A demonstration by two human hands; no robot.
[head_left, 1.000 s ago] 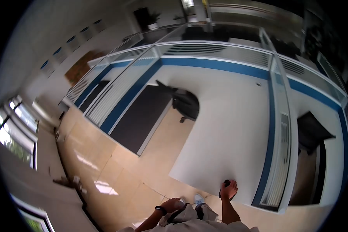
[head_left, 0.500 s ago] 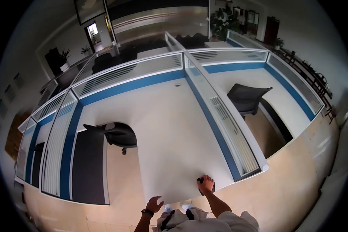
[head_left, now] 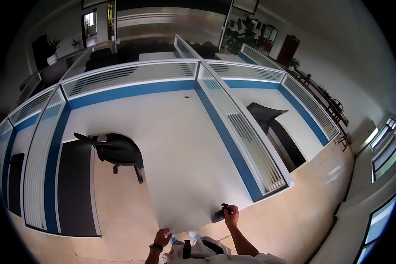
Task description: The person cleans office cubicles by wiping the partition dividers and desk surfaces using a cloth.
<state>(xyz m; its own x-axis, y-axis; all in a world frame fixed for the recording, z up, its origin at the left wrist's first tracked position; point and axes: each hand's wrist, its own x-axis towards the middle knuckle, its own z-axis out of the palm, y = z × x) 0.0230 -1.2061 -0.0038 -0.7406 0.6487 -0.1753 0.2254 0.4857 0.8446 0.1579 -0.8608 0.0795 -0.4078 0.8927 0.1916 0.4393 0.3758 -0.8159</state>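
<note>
My right hand [head_left: 232,216] is closed on a small black object [head_left: 218,215] at the front edge of the white desk [head_left: 180,145]. The fingers cover part of the object, and I cannot make out its kind. A dark knob-like piece sticks up above the fingertips. My left hand [head_left: 162,238] is at the desk's front left corner, palm down, fingers loosely bent and apart with nothing seen in them. A dark band [head_left: 155,247] circles the left wrist.
Blue and glass partitions [head_left: 233,136] border the desk at the back and right. A black office chair [head_left: 114,148] stands to the left, and another chair [head_left: 266,115] is beyond the right partition. Windows [head_left: 385,149] line the far right wall.
The view has shifted, bringing windows in at the right. My right hand has changed from palm over the black object to gripping it from the side. My left hand is closer to the desk corner.
</note>
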